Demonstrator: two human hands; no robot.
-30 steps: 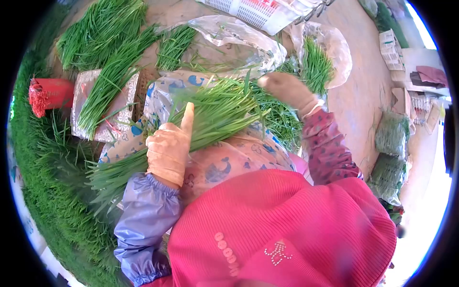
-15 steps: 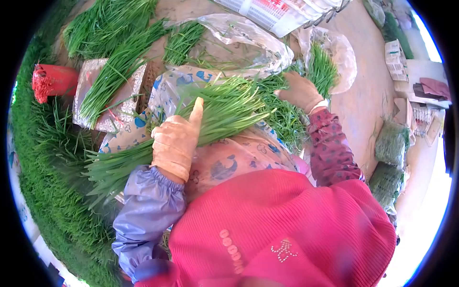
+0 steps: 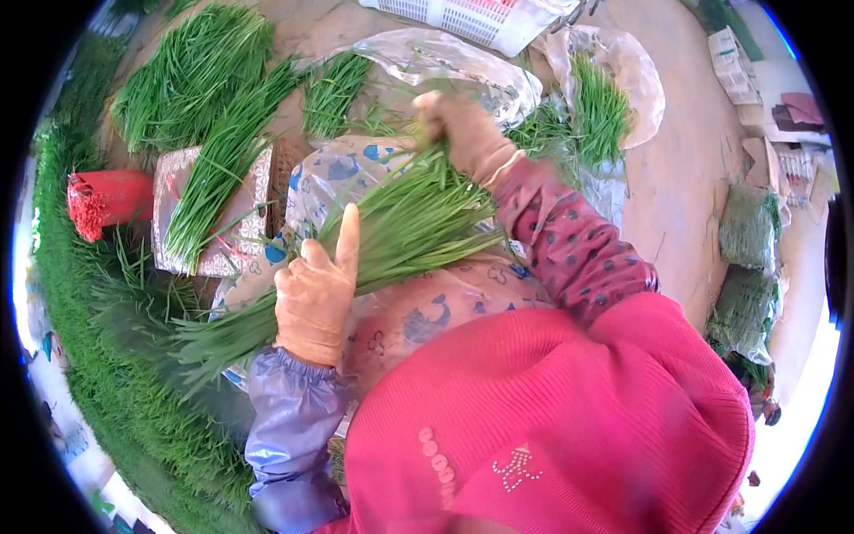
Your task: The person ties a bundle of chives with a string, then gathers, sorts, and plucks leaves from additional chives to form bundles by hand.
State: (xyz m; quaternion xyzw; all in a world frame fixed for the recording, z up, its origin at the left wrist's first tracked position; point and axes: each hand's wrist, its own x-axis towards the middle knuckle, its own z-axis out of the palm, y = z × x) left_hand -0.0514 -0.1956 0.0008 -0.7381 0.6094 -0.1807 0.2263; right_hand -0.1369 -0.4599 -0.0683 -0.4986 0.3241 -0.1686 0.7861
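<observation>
A large bunch of long green stalks point(image 3: 418, 222) lies across a plastic sheet with blue prints point(image 3: 427, 320) over my lap. My left hand point(image 3: 313, 298), in a tan glove, is wrapped round the middle of the bunch, its index finger pointing up. The stalks' darker leafy ends spread out to the left of it. At the upper right end of the bunch is my right hand point(image 3: 463, 129), gloved in brown and blurred, its fingers closed near some blurred green strands. What those fingers hold is hard to make out.
A patterned box point(image 3: 165, 209) with stalks on it stands at the left, beside a red bundle point(image 3: 116, 198). Loose stalks point(image 3: 196, 76) lie behind. A white crate point(image 3: 471, 20) is at the top, a plastic bag of greens point(image 3: 645, 98) at upper right.
My right hand has moved left from the loose greens to the upper end of the bunch. My left hand keeps its grip. The view has shifted slightly.
</observation>
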